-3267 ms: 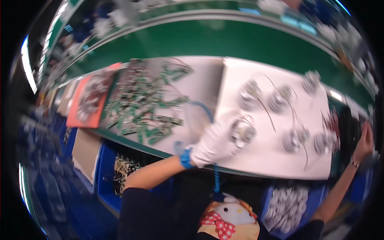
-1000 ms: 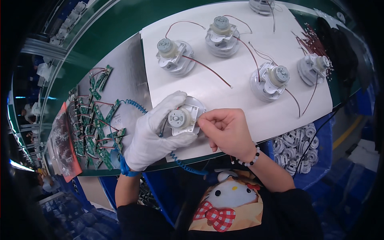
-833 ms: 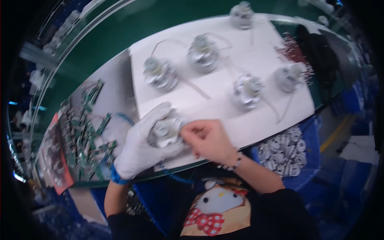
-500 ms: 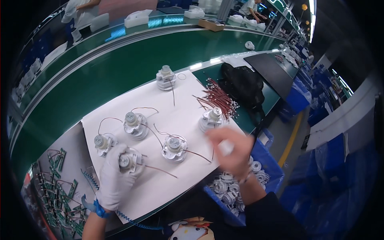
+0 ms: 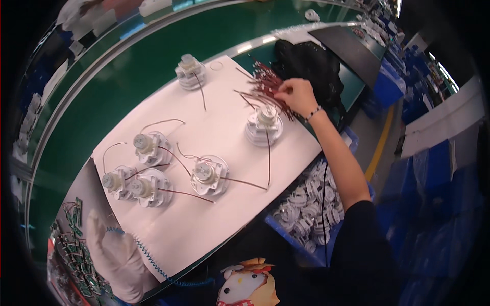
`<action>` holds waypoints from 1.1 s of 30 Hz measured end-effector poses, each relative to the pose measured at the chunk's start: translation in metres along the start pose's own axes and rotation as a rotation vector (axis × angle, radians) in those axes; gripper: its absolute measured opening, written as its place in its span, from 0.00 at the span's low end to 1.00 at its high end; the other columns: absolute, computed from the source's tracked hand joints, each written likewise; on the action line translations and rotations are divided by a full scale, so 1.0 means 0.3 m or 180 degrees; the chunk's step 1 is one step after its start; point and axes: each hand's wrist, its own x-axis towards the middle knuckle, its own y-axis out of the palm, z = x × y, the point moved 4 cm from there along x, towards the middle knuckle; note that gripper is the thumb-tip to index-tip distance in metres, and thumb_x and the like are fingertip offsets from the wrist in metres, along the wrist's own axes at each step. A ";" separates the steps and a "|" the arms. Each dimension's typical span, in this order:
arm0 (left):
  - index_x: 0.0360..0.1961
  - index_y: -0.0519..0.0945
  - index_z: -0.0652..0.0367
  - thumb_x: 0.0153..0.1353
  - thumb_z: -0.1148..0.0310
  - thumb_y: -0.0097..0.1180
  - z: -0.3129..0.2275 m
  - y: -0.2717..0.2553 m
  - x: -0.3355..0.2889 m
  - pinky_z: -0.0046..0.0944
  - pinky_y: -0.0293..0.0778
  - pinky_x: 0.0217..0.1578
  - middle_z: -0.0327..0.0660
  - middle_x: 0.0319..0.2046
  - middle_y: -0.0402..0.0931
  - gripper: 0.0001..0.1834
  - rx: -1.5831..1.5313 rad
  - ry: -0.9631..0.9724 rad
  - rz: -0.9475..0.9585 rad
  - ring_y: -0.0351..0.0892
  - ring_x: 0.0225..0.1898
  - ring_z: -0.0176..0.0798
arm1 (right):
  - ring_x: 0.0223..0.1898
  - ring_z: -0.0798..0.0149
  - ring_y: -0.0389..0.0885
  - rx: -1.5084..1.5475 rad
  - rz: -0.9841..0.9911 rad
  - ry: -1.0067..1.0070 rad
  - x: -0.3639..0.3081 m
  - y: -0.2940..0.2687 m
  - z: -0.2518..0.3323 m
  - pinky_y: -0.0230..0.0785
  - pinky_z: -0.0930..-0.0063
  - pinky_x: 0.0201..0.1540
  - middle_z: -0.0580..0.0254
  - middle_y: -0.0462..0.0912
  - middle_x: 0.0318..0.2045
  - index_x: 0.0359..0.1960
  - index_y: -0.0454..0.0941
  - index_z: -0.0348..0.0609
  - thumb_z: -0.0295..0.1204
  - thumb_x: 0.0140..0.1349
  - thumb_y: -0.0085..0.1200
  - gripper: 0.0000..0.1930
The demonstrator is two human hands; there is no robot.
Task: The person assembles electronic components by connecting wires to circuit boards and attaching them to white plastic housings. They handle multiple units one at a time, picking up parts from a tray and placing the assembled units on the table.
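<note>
My right hand (image 5: pixel 300 97) reaches over a pile of dark red wires (image 5: pixel 266 81) with pale ends, its thumb and fingers pinched on wires at the pile's near edge. In a white glove, my left hand (image 5: pixel 120 260) is low at the left, beside green circuit boards (image 5: pixel 76 250). Its fingers look apart and show nothing between them, though they are slightly blurred. Several white round motor assemblies stand on the white sheet (image 5: pixel 173 234). One motor assembly (image 5: pixel 264 125) is just below my right hand; another motor assembly (image 5: pixel 149 188) is among the group at left.
A blue bin (image 5: pixel 278 224) full of white round parts (image 5: pixel 306 209) is at the lower right. Behind the wires lies a black bag (image 5: pixel 309 66). A coiled blue cord (image 5: pixel 153 262) crosses the sheet's near edge. A green conveyor (image 5: pixel 117 86) runs along the far side.
My left hand has let go of a motor assembly and moved down and left to the circuit boards. My right hand has moved away to the wire pile. The view has shifted.
</note>
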 end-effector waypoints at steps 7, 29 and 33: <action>0.61 0.53 0.68 0.60 0.63 0.48 0.041 -0.020 -0.040 0.47 0.54 0.59 0.52 0.61 0.54 0.33 -0.0165 0.0034 0.0213 0.56 0.62 0.48 | 0.26 0.69 0.80 0.0162 -0.0851 -0.0900 -0.025 -0.135 0.028 0.71 0.79 0.31 0.61 0.83 0.27 0.29 0.82 0.42 0.28 0.51 0.59 0.05; 0.64 0.49 0.64 0.54 0.43 0.50 0.034 -0.035 -0.029 0.56 0.56 0.56 0.56 0.61 0.54 0.46 -0.0486 0.0450 -0.0126 0.57 0.60 0.57 | 0.32 0.56 0.82 -0.0130 0.0995 0.3017 -1.109 0.362 -0.531 0.71 0.70 0.37 0.43 0.81 0.30 0.36 0.78 0.29 0.54 0.32 0.65 0.37; 0.64 0.49 0.63 0.53 0.44 0.51 0.110 -0.057 -0.046 0.56 0.56 0.56 0.56 0.61 0.53 0.47 -0.0741 0.0260 -0.0246 0.57 0.61 0.58 | 0.25 0.64 0.80 -0.0138 0.0429 0.3164 -1.168 0.252 -0.576 0.70 0.74 0.32 0.52 0.81 0.25 0.33 0.80 0.31 0.53 0.35 0.66 0.34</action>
